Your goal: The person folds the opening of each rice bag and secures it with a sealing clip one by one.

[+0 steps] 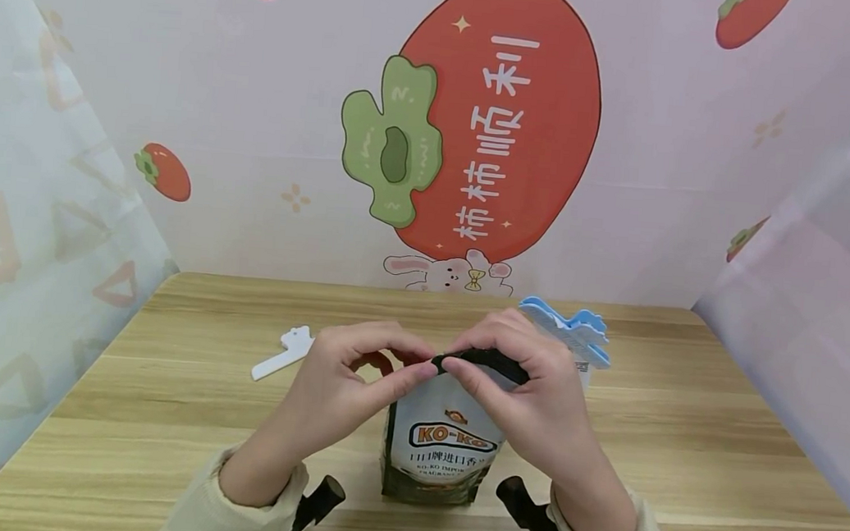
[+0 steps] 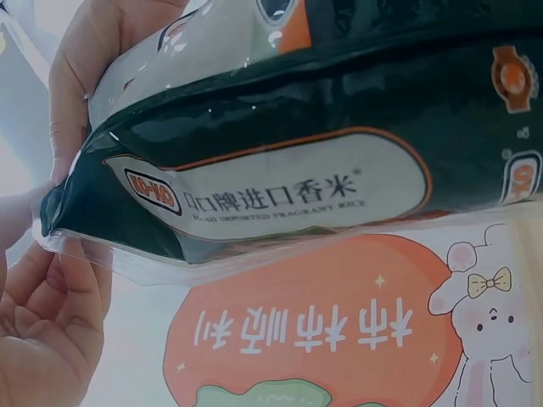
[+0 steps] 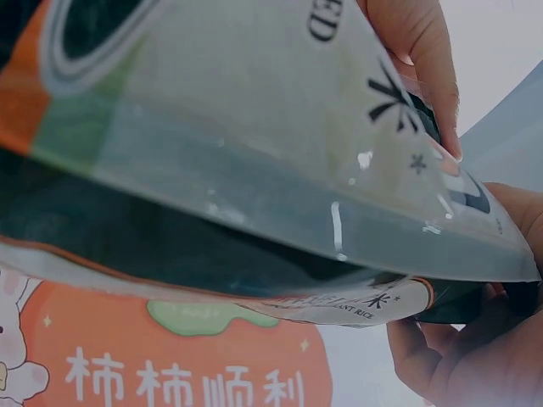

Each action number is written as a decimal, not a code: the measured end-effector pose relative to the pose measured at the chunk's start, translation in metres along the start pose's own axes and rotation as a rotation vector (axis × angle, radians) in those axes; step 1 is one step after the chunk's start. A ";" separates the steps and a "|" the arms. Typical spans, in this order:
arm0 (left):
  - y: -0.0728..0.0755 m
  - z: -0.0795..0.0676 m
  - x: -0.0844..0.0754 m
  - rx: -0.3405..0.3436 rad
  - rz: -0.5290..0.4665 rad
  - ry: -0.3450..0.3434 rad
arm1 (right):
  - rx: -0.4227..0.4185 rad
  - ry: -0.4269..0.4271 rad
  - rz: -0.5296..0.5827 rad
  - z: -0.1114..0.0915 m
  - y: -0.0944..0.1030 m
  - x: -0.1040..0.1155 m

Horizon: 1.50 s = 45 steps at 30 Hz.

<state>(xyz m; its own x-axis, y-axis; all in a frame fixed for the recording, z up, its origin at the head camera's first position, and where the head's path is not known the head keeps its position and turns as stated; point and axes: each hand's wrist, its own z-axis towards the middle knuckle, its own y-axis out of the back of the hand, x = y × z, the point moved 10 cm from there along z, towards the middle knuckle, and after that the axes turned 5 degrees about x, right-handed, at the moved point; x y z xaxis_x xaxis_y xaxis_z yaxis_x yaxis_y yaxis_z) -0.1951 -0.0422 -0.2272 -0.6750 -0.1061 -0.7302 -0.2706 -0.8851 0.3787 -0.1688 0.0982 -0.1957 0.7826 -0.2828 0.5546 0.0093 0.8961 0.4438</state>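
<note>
A rice bag (image 1: 441,464) in white and dark green, printed KO-KO, stands upright on the table in front of me. My left hand (image 1: 339,383) pinches the left part of its dark top edge between thumb and fingers. The right hand (image 1: 534,392) pinches the same edge farther right, and the two thumb tips are close together. In the left wrist view the bag's green side panel (image 2: 339,102) shows. The right wrist view has its pale panel (image 3: 237,127), with fingers at the top edge.
A white plastic clip (image 1: 285,354) lies on the wooden table (image 1: 163,412), left of the bag. Light-blue plastic pieces (image 1: 568,329) sit behind my right hand, partly hidden by it. A printed backdrop (image 1: 258,106) rises at the table's back edge.
</note>
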 end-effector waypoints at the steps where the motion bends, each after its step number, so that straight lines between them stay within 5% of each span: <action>1: 0.000 0.000 0.000 0.005 -0.002 0.007 | 0.002 -0.002 0.003 0.000 0.000 0.000; 7: -0.003 0.001 -0.003 0.011 0.006 -0.027 | 0.004 0.014 -0.006 -0.001 0.000 0.001; 17: -0.003 0.000 -0.013 -0.032 0.024 -0.180 | 0.046 0.037 -0.059 -0.002 -0.003 0.005; 24: -0.003 -0.001 -0.012 -0.026 0.039 -0.177 | 0.037 0.038 -0.097 -0.003 -0.004 0.006; 31: 0.000 -0.001 -0.007 0.000 0.051 -0.078 | -0.016 0.070 -0.084 -0.004 -0.001 0.006; 45: 0.001 -0.001 -0.014 0.057 0.080 -0.211 | -0.033 0.092 0.032 -0.002 0.001 0.008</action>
<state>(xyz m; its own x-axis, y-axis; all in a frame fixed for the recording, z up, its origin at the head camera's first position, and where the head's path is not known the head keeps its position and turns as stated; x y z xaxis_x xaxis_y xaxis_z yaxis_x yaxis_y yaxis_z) -0.1855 -0.0418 -0.2170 -0.8230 -0.0725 -0.5634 -0.2444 -0.8501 0.4665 -0.1615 0.0975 -0.1925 0.8370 -0.2223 0.5001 0.0028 0.9155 0.4024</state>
